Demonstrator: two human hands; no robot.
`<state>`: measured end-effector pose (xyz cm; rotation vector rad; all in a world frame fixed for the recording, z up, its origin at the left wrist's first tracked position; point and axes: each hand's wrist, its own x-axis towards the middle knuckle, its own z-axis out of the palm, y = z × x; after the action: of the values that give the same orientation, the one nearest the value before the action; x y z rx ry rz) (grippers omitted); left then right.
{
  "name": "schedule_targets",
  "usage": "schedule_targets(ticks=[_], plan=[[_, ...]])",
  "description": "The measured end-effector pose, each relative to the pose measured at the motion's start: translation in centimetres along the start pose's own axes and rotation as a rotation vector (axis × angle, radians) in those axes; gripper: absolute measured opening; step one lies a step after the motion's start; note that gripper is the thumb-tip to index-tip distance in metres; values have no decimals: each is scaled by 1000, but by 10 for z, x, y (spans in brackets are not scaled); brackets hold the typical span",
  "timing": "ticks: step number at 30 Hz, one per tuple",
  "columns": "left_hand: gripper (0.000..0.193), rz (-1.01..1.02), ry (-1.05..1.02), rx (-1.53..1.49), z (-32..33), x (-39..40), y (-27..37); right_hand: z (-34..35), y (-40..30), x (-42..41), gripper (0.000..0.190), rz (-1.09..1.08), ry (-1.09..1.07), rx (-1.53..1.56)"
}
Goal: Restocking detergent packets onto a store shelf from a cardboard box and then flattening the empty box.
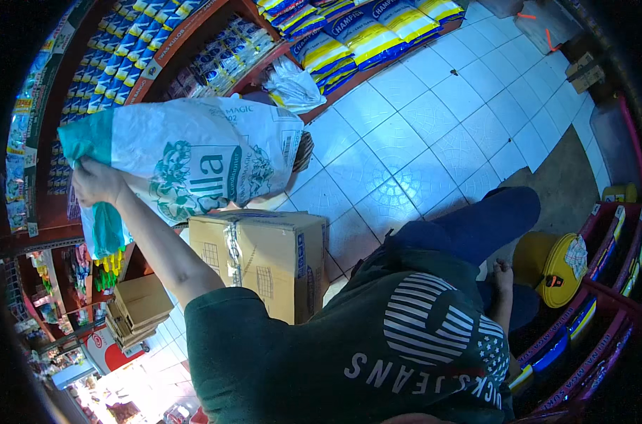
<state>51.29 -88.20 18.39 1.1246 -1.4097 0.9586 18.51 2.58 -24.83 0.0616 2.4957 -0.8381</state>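
My left hand (96,181) is closed on the gathered green neck of a large white plastic sack (204,153) with green print, at the upper left. The sack's body stretches to the right, over the back edge of a taped cardboard box (262,265). What is inside the sack is hidden. My right hand (503,275) hangs low beside my leg at the right, close to a yellow round container (556,270) with a lid and a crumpled item on top. Its fingers look curled, and no object shows in them.
Shelves of blue and white packets (125,58) stand at the upper left. Stacked detergent bags (363,37) line the top. Flat cardboard boxes (141,302) lie at the lower left. Purple-edged racks (612,286) stand at the right. White floor tiles (400,127) stretch between.
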Motion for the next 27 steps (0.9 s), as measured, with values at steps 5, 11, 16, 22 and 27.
schedule_targets(ticks=[5, 11, 16, 22, 27], plan=[[32, 258, -755, 7, 43, -63, 10, 10, -29, -3, 35, 86, -45, 157], [36, 72, -786, 72, 37, -51, 25, 3, -54, -19, 34, 107, -19, 194], [59, -19, -360, -260, -33, -69, 98, -6, -42, -18, 36, 47, 7, 92], [65, 90, -249, -328, -113, -87, 83, -10, -80, -22, 35, 56, -83, 262], [53, -171, -172, -25, -106, -102, -14, -7, -69, -19, 35, 75, -31, 363]])
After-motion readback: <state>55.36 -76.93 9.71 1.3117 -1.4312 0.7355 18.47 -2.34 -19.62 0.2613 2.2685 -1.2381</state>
